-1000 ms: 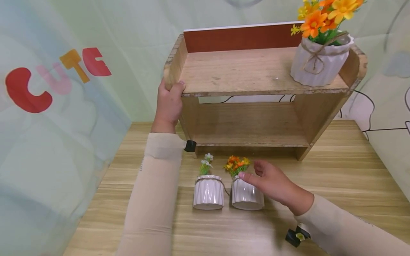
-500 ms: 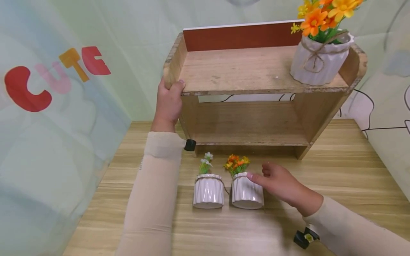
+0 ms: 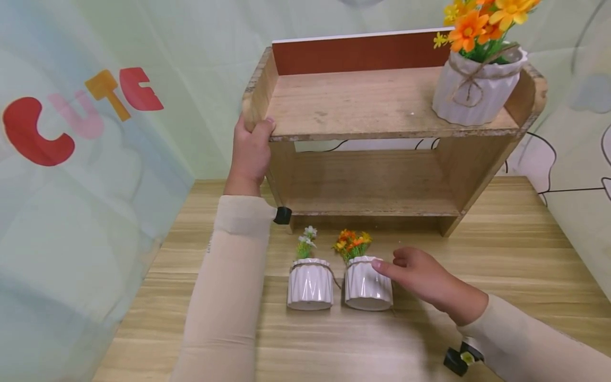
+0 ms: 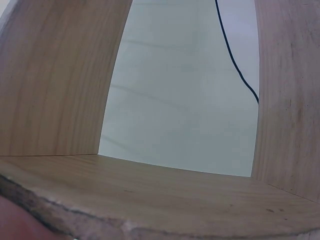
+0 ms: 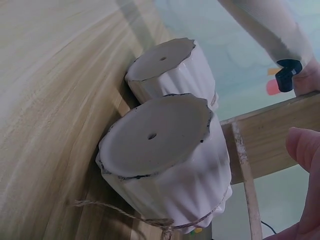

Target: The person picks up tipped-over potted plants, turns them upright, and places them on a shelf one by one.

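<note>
My left hand grips the left side of a two-tier wooden shelf, thumb over the upper board's front corner. In the left wrist view the shelf boards fill most of the picture. Two white ribbed flowerpots lie on their sides on the table, bases towards me. The left pot has small white flowers; the right pot has orange and yellow ones. Beside the right pot hovers my right hand, fingers relaxed and holding nothing. Its thumb shows apart from the pots in the right wrist view.
A third white pot with orange and yellow flowers stands upright on the upper board's right end. Below it is the lower board. The wood-grain table meets printed cloth at the left and back.
My right hand has drawn back to the right, away from the orange-flowered pot. The left hand keeps its grip on the shelf, and both lying pots stay put.
</note>
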A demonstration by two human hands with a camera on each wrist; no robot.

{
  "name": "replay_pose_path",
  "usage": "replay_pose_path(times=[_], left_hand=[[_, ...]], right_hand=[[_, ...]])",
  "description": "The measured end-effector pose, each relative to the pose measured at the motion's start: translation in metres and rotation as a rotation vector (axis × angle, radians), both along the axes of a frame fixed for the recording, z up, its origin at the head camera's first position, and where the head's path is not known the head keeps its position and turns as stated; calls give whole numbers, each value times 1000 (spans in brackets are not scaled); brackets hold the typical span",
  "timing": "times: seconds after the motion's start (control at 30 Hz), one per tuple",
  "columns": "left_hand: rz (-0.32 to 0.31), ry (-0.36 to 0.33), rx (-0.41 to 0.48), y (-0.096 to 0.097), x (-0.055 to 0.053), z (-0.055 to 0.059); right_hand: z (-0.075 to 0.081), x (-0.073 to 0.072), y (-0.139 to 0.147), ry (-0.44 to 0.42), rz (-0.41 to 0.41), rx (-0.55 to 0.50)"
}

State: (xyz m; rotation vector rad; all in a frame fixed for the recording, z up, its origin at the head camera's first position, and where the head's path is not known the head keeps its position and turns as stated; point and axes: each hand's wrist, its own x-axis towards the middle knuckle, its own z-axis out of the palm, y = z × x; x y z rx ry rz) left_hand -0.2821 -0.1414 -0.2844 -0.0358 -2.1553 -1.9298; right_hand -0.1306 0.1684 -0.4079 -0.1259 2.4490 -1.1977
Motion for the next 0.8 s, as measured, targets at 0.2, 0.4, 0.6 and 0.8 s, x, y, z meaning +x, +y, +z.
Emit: replay_pose_path(times=[0.2, 0.4, 0.6, 0.8], left_hand=[[0, 6, -10, 1, 0, 1], [0, 44, 15, 1, 0, 0], [-3, 42, 23, 0, -1, -1], [-2, 34, 15, 0, 0, -1]], right_hand=[[-1, 2, 3, -1, -4, 20], [-4, 5, 7, -45, -8, 10], [-5, 6, 10, -92, -5, -24], [-11, 6, 11, -169, -8, -116]])
